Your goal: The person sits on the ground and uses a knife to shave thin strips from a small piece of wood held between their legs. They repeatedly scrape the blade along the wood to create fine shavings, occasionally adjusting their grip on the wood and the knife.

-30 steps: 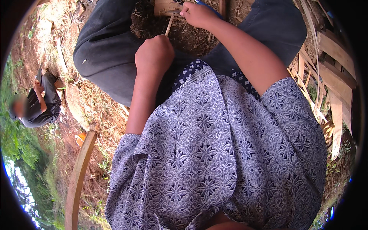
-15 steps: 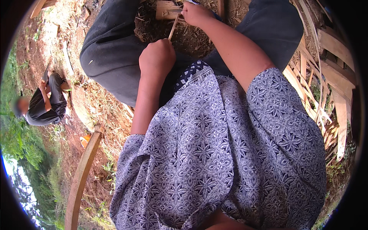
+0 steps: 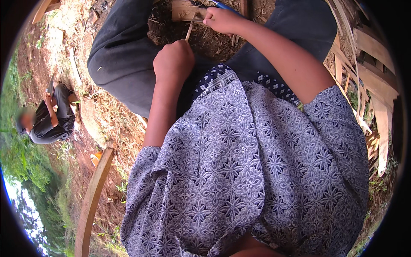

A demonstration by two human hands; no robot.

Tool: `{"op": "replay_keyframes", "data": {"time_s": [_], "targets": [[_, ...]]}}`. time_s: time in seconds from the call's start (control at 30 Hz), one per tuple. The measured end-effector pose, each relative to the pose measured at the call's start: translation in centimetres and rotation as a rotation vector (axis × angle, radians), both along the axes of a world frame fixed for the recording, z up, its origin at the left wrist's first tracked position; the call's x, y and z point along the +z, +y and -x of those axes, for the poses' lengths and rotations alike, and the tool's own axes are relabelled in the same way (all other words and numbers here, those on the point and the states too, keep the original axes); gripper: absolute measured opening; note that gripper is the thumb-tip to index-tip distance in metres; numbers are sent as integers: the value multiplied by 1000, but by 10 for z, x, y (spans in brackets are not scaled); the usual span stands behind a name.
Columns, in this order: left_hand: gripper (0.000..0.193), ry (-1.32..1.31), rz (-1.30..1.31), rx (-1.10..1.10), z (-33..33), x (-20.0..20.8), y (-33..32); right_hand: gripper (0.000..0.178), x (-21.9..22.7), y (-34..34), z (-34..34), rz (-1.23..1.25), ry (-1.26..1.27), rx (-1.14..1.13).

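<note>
My left hand point(image 3: 173, 60) is closed around the lower end of a thin pale wooden stick point(image 3: 189, 31) that slants up toward a flat wooden block point(image 3: 185, 10) on the ground between my knees. My right hand point(image 3: 221, 20) is closed on a blue-handled tool point(image 3: 223, 6), pressed against the stick just below the block. Both forearms reach up the frame from my patterned blue-and-white shirt point(image 3: 252, 171). The tool's working end is hidden by my fingers.
Dark trousers point(image 3: 124, 55) cover my knees on either side of a patch of straw and shavings. Split wooden slats point(image 3: 376, 98) are piled at the right. A curved wooden piece point(image 3: 92, 197) lies at lower left. Another person point(image 3: 49, 115) crouches on red earth at the left.
My hands have kept the same grip, with the left hand shifting slightly toward the right hand. The view has tilted, so everything sits a little further right in the frame.
</note>
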State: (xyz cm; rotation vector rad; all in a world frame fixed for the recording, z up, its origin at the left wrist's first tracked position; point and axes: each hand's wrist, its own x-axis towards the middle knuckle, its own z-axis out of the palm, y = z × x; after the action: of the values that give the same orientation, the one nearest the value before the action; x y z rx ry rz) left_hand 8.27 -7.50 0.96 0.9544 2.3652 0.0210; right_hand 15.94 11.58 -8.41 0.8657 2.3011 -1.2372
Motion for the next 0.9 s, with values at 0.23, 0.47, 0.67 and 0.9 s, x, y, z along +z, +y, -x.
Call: {"op": "replay_keyframes", "data": {"time_s": [0.23, 0.47, 0.67, 0.9], "targets": [[31, 12, 60, 5, 0, 4, 0, 24, 14, -3, 15, -157, -46, 97], [31, -8, 4, -9, 1, 0, 2, 24, -4, -8, 14, -255, -30, 17], [29, -20, 6, -51, -4, -1, 4, 29, -43, 24, 26, -178, -204, -7], [30, 0, -60, -3, -1, 2, 0, 26, -18, 7, 12, -219, 28, 75]]}}
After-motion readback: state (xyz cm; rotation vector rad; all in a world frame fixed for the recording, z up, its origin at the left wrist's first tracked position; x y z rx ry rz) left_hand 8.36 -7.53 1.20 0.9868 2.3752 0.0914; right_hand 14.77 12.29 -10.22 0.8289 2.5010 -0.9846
